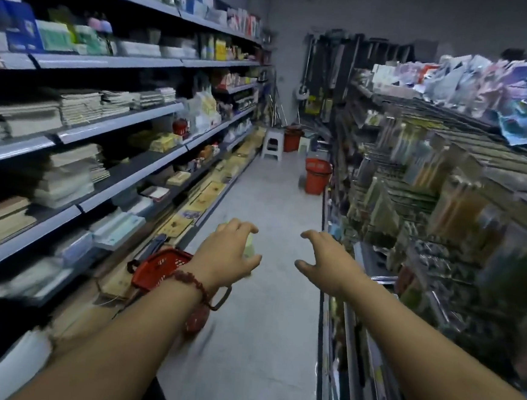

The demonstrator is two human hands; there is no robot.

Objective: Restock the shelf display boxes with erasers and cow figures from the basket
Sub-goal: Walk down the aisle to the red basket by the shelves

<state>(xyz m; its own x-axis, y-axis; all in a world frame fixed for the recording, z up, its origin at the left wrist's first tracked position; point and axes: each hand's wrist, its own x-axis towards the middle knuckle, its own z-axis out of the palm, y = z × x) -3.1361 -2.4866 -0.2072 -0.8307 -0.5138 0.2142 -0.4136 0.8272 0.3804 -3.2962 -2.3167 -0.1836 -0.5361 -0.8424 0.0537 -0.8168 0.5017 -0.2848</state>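
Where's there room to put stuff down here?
The grey floor is bare between the left shelves and right racks, up to the orange bucket and white stool. Shelves both sides are crowded. The left hand holds a pale item.

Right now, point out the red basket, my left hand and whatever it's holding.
red basket (160, 266): head view, side wall
left hand (229, 254): head view, its back
pale green item (250, 246): head view, part showing between fingers and thumb

Shelves (109, 61) run along your left and racks (430, 187) along your right, with the floor (271, 206) between. The basket (159, 267) sits low by the shelves, partly behind your left hand (229, 254), which grips a small block (250, 246). Ahead, a bucket (317, 177) stands against the racks, a stool (273, 143) beyond.
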